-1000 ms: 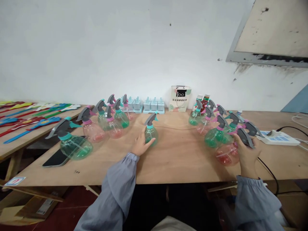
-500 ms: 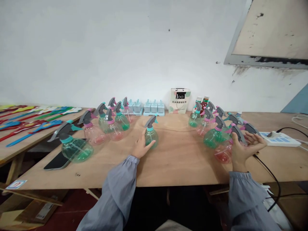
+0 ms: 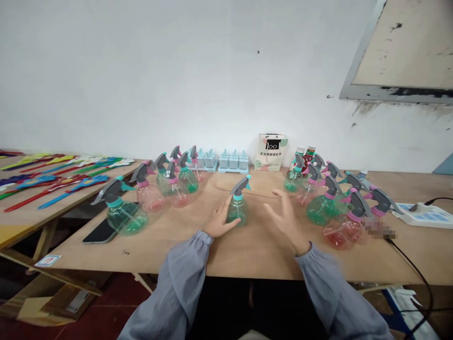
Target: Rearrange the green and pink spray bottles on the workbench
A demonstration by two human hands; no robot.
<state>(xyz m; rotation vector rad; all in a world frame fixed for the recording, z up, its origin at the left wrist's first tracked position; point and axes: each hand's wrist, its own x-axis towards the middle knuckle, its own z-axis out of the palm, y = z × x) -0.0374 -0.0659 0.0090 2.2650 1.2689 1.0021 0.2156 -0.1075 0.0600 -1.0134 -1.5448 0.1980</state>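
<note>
A clear green spray bottle [image 3: 238, 204] with a grey trigger head and turquoise collar stands upright in the middle of the table. My left hand [image 3: 220, 222] grips its round body from the left, with the thumb across the front. To the right of that bottle is my right hand [image 3: 286, 218], fingers spread and nothing in them, slightly blurred. Farther right stands a group of pink and green spray bottles, a red-tinted spray bottle [image 3: 341, 231] nearest. Another group is at the left, with a green spray bottle [image 3: 127, 218] at its front.
A phone [image 3: 99, 232] lies under the front left bottle. Pale blue ice-pop moulds [image 3: 233, 163] and a paper bag [image 3: 271, 153] stand along the wall. At the right are a white power strip [image 3: 426, 215] and a black cable [image 3: 412, 262]. Colourful flat sticks cover the left table.
My right hand has moved left from the right-hand bottles towards the middle bottle. My left hand stays on that bottle. The view has shifted slightly.
</note>
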